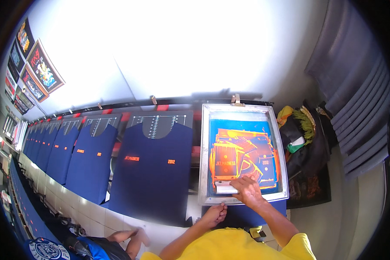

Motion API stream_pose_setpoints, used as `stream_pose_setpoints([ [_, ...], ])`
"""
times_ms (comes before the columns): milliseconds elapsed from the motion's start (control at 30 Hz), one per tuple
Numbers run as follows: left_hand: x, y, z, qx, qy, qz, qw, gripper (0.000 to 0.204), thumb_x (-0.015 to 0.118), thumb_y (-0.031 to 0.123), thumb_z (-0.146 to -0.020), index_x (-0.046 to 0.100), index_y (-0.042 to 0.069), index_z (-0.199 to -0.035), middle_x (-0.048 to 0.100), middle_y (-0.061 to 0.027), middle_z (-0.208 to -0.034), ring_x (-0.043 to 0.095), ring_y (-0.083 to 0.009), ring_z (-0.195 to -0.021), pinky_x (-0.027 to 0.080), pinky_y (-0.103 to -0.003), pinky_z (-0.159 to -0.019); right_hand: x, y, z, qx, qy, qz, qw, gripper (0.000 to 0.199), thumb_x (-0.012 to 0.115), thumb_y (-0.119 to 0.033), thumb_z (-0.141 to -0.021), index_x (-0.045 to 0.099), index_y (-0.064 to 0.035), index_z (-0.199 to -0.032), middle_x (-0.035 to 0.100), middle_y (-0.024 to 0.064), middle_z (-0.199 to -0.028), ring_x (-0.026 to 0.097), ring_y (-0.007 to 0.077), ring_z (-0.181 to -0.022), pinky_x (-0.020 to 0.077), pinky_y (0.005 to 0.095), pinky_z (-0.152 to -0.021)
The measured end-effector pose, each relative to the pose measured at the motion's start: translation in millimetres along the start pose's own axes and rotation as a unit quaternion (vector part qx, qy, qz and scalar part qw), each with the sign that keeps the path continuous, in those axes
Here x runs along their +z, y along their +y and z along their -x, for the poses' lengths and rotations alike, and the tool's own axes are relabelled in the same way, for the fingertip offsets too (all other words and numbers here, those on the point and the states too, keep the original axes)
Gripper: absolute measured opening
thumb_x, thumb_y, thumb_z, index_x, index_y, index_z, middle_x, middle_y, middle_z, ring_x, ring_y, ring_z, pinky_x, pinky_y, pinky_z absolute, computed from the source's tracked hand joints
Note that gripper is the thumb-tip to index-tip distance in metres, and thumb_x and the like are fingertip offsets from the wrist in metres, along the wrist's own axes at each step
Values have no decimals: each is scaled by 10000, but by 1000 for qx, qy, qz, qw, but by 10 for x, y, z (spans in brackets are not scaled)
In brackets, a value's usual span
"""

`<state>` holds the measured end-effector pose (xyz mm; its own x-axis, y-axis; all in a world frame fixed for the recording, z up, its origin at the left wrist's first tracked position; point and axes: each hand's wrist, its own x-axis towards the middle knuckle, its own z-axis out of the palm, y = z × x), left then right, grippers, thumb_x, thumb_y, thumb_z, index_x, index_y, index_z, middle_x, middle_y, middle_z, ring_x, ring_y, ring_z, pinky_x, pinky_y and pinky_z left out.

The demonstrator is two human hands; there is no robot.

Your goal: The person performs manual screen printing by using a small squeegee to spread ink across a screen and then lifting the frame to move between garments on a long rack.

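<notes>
The fingers of the right hand point(248, 190) curl down over a small pale squeegee block point(226, 187) and clamp on it at the near end of the blue mesh with its orange print design point(242, 154), inside the silver aluminium-framed printing screen point(244, 154). The left hand point(214, 214) pinches the frame's near rail, its fingers closed on the metal edge just below the right hand.

The screen lies flat at the right end of the long printing table point(104, 212), hinged at its far side by a metal clamp point(235, 100) on the black rail point(130, 104). A dark blue shirt point(247, 214) shows under the frame's near edge.

The pull appears to be at its near end, so doing it well likely means keeping the blade pressed evenly across the design and tilted at one angle, while the left hand holds the frame down so the mesh cannot shift on the cloth. Lifting should probably be straight up from the near rail, to avoid smearing.

To the left, navy blue shirts with small orange prints point(154, 167) lie on pallets in a row running away along the table. Framed posters point(41, 69) hang on the left wall, a heap of coloured cloth and bags point(303, 143) sits right of the screen, and another person in blue point(95, 247) is at the lower left.
</notes>
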<state>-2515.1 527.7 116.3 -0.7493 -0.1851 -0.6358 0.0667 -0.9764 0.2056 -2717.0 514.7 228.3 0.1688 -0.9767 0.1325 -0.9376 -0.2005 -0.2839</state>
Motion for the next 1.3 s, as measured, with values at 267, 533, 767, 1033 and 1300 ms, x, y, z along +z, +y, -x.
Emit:
stream_pose_setpoints([
  [267,142,264,565,191,94,-462,861,277,504,210,-1059,578,-13,-1206,626,-85,-869,609,-190,-719,476,-301,-638,18,-210,197,27,-9,-14,1000,547,836,-53,-571,672,-74,-1093,670,85,-1152,622,284,-1012,486,430,-858],
  [533,395,537,742,503,101,-653,558,362,555,38,-934,565,5,-1295,605,-179,-1303,570,-353,-1220,370,-458,-1086,-36,-291,274,-10,8,2,1000,498,783,-50,-583,651,-75,-1063,643,65,-1058,620,268,-977,476,417,-816],
  [767,341,1132,105,508,132,-687,503,292,586,46,-916,587,48,-1208,644,-173,-1247,630,-344,-1116,449,-471,-898,276,206,-251,-3,82,17,997,333,745,-14,-617,644,-69,-931,655,102,-962,635,300,-897,490,449,-759],
  [1033,420,1960,-267,512,108,-688,504,286,557,69,-970,582,77,-1255,695,-144,-1133,660,-322,-972,404,-457,-845,209,588,-868,56,42,9,998,308,810,-79,-680,721,-112,-973,719,77,-932,661,311,-885,495,462,-831],
  [1300,328,715,485,455,126,-724,503,501,642,1,-833,552,114,-1312,622,-80,-1357,579,-217,-1250,320,-458,-927,134,-182,188,-1,73,-7,997,403,697,6,-612,676,-63,-1009,674,72,-1024,641,266,-932,472,414,-752],
])
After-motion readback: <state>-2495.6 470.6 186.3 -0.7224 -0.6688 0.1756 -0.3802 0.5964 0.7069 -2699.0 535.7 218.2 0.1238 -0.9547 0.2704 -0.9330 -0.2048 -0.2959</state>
